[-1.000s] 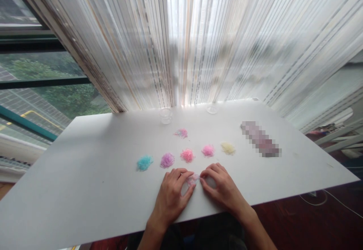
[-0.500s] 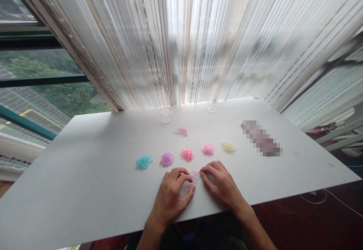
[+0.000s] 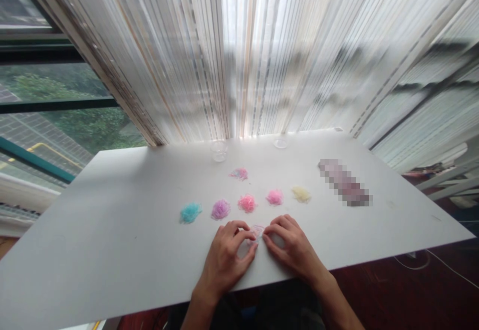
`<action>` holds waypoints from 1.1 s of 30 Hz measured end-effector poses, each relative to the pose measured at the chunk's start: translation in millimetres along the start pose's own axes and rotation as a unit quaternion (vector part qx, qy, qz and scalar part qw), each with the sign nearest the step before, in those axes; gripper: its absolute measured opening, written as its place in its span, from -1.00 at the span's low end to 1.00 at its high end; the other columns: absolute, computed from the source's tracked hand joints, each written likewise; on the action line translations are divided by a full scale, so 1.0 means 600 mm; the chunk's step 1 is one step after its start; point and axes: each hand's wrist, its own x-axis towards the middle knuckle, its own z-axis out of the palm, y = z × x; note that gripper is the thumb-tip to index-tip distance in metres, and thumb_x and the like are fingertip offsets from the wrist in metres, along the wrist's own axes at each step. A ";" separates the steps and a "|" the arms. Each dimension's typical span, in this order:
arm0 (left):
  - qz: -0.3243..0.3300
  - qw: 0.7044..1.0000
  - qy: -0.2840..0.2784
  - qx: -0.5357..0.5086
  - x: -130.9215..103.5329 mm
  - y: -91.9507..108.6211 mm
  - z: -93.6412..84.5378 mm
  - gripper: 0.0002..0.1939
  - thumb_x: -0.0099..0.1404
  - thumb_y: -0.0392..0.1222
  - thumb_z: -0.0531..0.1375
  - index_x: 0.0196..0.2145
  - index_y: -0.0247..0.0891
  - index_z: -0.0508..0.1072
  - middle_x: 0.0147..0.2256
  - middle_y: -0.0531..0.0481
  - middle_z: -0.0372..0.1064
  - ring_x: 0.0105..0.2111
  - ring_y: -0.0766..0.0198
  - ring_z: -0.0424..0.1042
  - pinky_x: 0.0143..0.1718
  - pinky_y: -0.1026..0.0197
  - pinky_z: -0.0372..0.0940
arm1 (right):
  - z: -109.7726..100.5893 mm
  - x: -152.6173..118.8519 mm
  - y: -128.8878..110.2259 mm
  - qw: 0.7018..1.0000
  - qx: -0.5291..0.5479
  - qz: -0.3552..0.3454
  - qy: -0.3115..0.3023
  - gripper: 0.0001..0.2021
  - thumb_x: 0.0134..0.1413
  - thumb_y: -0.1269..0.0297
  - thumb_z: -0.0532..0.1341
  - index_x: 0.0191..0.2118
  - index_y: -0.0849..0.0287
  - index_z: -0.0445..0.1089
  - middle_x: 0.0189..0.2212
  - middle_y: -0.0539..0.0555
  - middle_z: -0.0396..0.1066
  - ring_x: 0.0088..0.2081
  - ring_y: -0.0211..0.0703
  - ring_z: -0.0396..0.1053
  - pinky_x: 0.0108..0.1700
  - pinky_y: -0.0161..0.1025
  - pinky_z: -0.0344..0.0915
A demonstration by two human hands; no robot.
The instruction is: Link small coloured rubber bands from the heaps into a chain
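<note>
A small loose bunch of mixed pink and pale blue elastic bands [image 3: 257,231] lies on the table between my hands. My left hand [image 3: 229,252] is curled at the bunch's left side, its thumb and forefinger closing on the edge of the bands. At the right side, my right hand [image 3: 290,243] has its thumb and fingertips pinched together; what is in the pinch is too small to make out. Just beyond my hands sit a teal pile [image 3: 190,213], a purple pile [image 3: 220,210], a coral pile [image 3: 247,203], a pink pile [image 3: 275,197] and a pale yellow pile [image 3: 301,194] of similar bands.
Farther back is a mixed-colour pile [image 3: 239,173]. A clear plastic cup [image 3: 219,151] and a clear round lid [image 3: 280,143] stand near the back edge of the white table [image 3: 112,230]. A blurred-out pinkish object [image 3: 344,183] lies at the right. Curtains [image 3: 239,61] hang behind.
My right fingertips have shifted slightly and pinch closer together. The bands between my hands look a little rearranged. The sorted piles stay where they were.
</note>
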 end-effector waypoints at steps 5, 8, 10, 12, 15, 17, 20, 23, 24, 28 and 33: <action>-0.001 1.000 0.004 -0.002 0.000 0.000 0.002 -0.84 0.31 -0.32 0.31 -0.15 -0.15 0.54 -0.13 -0.07 0.48 -0.16 0.09 0.50 -0.11 0.02 0.42 | 0.000 -0.003 0.003 1.000 0.010 0.006 -0.010 -0.91 0.28 0.44 0.24 -0.22 0.11 0.45 -0.29 0.07 0.44 -0.21 -0.05 0.39 -0.13 -0.07 0.40; 0.001 1.000 0.001 -0.005 -0.001 -0.002 0.003 -0.75 0.30 -0.31 0.33 -0.07 -0.16 0.52 -0.10 -0.09 0.48 -0.13 0.07 0.49 -0.09 0.01 0.44 | 0.000 -0.002 0.004 1.000 0.020 0.004 -0.001 -0.92 0.29 0.43 0.23 -0.22 0.11 0.44 -0.29 0.08 0.43 -0.21 -0.06 0.39 -0.14 -0.08 0.41; 0.002 1.000 0.001 -0.003 -0.001 -0.003 0.004 -0.72 0.30 -0.31 0.34 -0.04 -0.17 0.50 -0.09 -0.10 0.49 -0.12 0.06 0.49 -0.08 -0.01 0.44 | 0.000 -0.002 0.004 1.000 0.023 0.002 0.006 -0.91 0.30 0.43 0.22 -0.22 0.11 0.44 -0.30 0.08 0.44 -0.21 -0.06 0.40 -0.14 -0.08 0.42; 0.004 1.000 0.003 -0.001 0.000 -0.005 0.006 -0.73 0.31 -0.31 0.32 -0.03 -0.17 0.49 -0.09 -0.11 0.50 -0.12 0.06 0.49 -0.07 -0.01 0.44 | -0.001 -0.002 0.003 1.000 0.025 0.002 0.009 -0.91 0.30 0.43 0.22 -0.22 0.10 0.44 -0.30 0.08 0.44 -0.21 -0.05 0.40 -0.15 -0.08 0.43; 0.010 1.000 0.007 0.001 0.001 -0.006 0.006 -0.80 0.36 -0.31 0.29 -0.07 -0.17 0.51 -0.13 -0.08 0.52 -0.15 0.08 0.50 -0.07 -0.01 0.44 | -0.002 -0.002 0.001 0.999 0.031 0.010 0.013 -0.90 0.29 0.43 0.21 -0.23 0.10 0.43 -0.30 0.08 0.43 -0.21 -0.05 0.41 -0.15 -0.09 0.44; 0.013 1.000 0.012 0.000 0.002 -0.005 0.005 -0.83 0.39 -0.30 0.27 -0.08 -0.17 0.52 -0.15 -0.07 0.53 -0.16 0.10 0.51 -0.07 0.00 0.44 | -0.004 -0.002 -0.001 0.999 0.035 0.013 0.012 -0.90 0.29 0.43 0.20 -0.24 0.09 0.42 -0.30 0.08 0.42 -0.21 -0.05 0.41 -0.16 -0.09 0.44; 0.012 1.000 0.015 -0.005 0.003 -0.003 0.003 -0.85 0.40 -0.30 0.25 -0.08 -0.17 0.53 -0.15 -0.07 0.54 -0.16 0.11 0.51 -0.06 0.02 0.44 | -0.006 -0.001 -0.004 0.999 0.030 0.011 0.006 -0.90 0.27 0.43 0.21 -0.24 0.08 0.43 -0.31 0.08 0.42 -0.22 -0.04 0.41 -0.15 -0.09 0.44; 0.012 1.000 0.018 -0.008 0.003 -0.002 0.001 -0.85 0.39 -0.30 0.26 -0.10 -0.18 0.53 -0.15 -0.08 0.54 -0.16 0.10 0.51 -0.07 0.01 0.45 | -0.005 -0.001 -0.006 1.000 0.012 0.008 -0.007 -0.91 0.23 0.43 0.24 -0.23 0.08 0.43 -0.30 0.08 0.44 -0.21 -0.03 0.40 -0.13 -0.06 0.42; 0.011 1.000 0.020 -0.009 0.003 -0.002 0.001 -0.85 0.38 -0.31 0.27 -0.10 -0.18 0.53 -0.15 -0.08 0.54 -0.16 0.09 0.51 -0.08 0.01 0.45 | -0.005 -0.001 -0.007 1.000 0.006 0.007 -0.011 -0.91 0.22 0.43 0.25 -0.24 0.08 0.43 -0.30 0.07 0.44 -0.21 -0.03 0.40 -0.13 -0.05 0.41; 0.007 1.000 0.024 -0.016 0.002 -0.001 0.000 -0.84 0.38 -0.32 0.26 -0.10 -0.19 0.54 -0.15 -0.08 0.53 -0.16 0.10 0.51 -0.09 0.02 0.46 | -0.001 -0.003 -0.003 1.000 -0.005 -0.002 -0.015 -0.90 0.23 0.45 0.23 -0.29 0.09 0.40 -0.33 0.06 0.42 -0.24 -0.04 0.38 -0.14 -0.05 0.39; 0.011 0.999 0.030 -0.027 0.002 0.000 0.000 -0.84 0.40 -0.28 0.25 -0.07 -0.18 0.54 -0.15 -0.11 0.53 -0.15 0.10 0.51 -0.07 0.01 0.47 | -0.001 -0.006 0.002 0.999 0.030 -0.007 0.014 -0.89 0.27 0.44 0.21 -0.26 0.09 0.41 -0.33 0.07 0.42 -0.23 -0.05 0.40 -0.17 -0.08 0.43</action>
